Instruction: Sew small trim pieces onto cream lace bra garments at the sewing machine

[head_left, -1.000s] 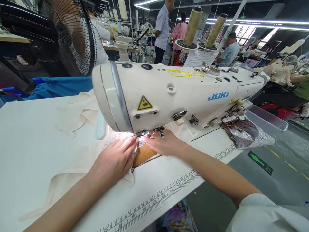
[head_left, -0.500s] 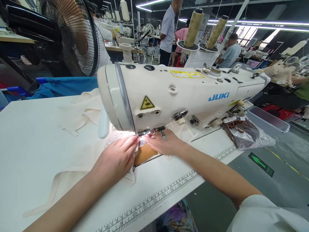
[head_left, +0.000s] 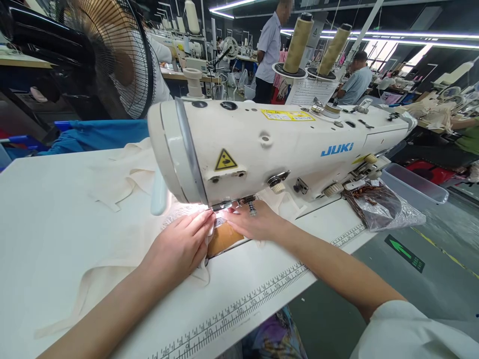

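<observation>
A white sewing machine [head_left: 239,144] stands over pale cream fabric [head_left: 112,264] spread on the white table. My left hand [head_left: 181,244] presses on the fabric just left of the lit needle area, its fingers close together and pointing to the presser foot. On the other side, my right hand [head_left: 258,219] reaches under the machine head, fingertips at the fabric edge near the foot, partly hidden by machine parts. Between the hands lies a tan-orange plate [head_left: 224,238]. The fingertips of both hands almost meet, and the needle itself cannot be made out.
A black fan [head_left: 123,60] stands at the back left, beside blue cloth [head_left: 101,137]. Two thread cones [head_left: 298,45] rise behind the machine. At the right are a plastic bag [head_left: 389,204] and a clear tray [head_left: 415,183]. People stand and sit farther back.
The view has shifted very slightly. In the background, the standing person has moved a little to the right. Both hands keep nearly the same place on the fabric.
</observation>
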Available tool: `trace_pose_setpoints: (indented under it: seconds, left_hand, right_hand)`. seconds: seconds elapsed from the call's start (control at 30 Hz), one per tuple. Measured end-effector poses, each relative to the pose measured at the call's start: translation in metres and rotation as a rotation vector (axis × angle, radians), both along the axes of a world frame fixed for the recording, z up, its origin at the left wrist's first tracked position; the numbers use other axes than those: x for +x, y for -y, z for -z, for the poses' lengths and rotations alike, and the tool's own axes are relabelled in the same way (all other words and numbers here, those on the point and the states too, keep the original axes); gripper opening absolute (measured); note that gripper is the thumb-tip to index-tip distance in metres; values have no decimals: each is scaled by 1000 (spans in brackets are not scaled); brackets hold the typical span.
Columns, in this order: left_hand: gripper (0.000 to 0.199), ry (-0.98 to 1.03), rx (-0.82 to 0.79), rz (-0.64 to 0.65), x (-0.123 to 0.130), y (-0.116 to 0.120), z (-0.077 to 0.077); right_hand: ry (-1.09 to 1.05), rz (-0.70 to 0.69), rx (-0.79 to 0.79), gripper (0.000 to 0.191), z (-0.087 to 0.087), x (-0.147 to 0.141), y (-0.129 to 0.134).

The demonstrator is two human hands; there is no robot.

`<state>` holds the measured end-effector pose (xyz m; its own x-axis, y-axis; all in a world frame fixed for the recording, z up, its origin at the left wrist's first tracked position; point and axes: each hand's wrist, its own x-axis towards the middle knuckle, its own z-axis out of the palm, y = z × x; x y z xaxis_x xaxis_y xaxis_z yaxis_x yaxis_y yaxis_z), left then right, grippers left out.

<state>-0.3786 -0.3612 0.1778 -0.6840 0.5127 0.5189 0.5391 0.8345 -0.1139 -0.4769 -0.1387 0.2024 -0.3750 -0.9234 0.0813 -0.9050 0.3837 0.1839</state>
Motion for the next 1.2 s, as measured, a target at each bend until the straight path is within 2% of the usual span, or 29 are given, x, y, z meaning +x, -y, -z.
trace_pose_setpoints:
  seconds: [0.3,0.47,0.63,0.83,1.2]
  left_hand:
    - [39,15,-4,-4,0,0,-1]
    - [38,-8,-37,-13,0,-2,-2]
    - [37,3,-1,-3,0,-2,-2]
    - [37,-2,-8,10,0,-1,-3]
    - [38,18,11,2,0,-1,-2]
  right_hand:
    - [-11,18,-32,27,-2,3,0]
    - [-2,10,-12,33,-5,4,0]
    - [7,8,-2,36,-6,4,-1]
    - [9,24,-13,30,-5,4,0]
    - [-76,6,-21,30,-1,2,-1]
